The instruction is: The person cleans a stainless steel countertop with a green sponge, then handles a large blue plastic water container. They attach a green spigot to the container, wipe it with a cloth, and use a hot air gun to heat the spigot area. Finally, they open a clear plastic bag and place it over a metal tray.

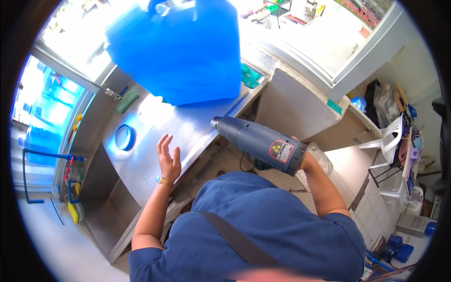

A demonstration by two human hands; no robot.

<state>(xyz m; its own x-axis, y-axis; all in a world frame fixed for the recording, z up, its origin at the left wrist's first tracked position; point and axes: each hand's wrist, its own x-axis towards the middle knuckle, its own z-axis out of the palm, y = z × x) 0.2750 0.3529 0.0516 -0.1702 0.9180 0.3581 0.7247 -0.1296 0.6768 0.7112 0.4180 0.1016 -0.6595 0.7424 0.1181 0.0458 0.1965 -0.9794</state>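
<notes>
My right hand [307, 160] is closed round a dark blue-grey heat gun [263, 143]. The gun's body hides most of the fingers and the handle. Its metal nozzle points left, over the front edge of the steel counter [155, 129] and apart from a large blue plastic water container [188, 56]. That container stands at the back of the counter, with a handle at its top. Over the counter's front part hovers my left hand [169, 160], fingers spread and holding nothing, with a watch on the wrist. Left of it lies a round blue cap [124, 137].
A steel sink basin [110, 202] is sunk into the counter's left end, with blue piping [47, 154] beside it. A green cloth or sponge [127, 100] lies near the back. White plastic chairs [387, 141] stand far right; a window frame [361, 61] borders the back.
</notes>
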